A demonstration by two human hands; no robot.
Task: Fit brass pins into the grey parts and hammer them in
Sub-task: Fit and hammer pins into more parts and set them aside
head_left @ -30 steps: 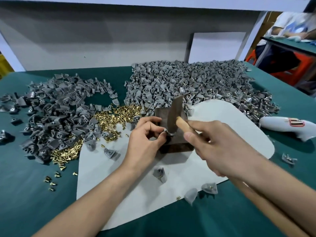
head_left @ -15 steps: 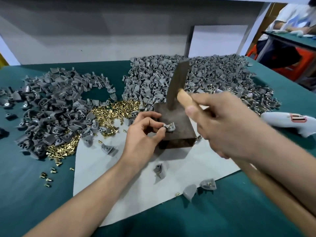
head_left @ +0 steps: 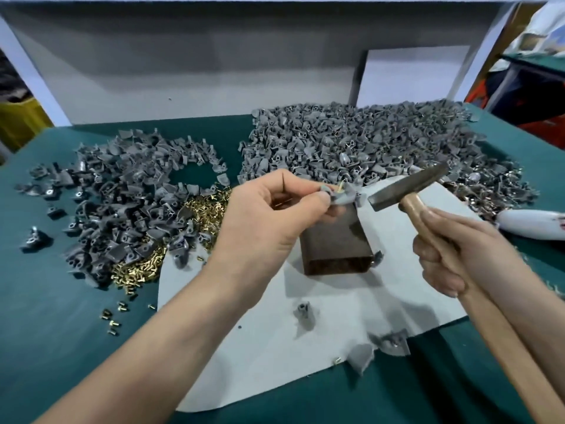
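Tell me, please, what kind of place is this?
Probably a small workshop or factory assembly bench. Large heaps of identical grey parts and loose brass pins cover a green-clothed table, and the right hand holds a hammer beside a metal block.

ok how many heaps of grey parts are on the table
2: the left heap beside the brass pins, and the larger heap at the back right. The left hand and right hand may hide strays.

Bare hands (head_left: pixel 269 209), forearms (no sleeves, gloves).
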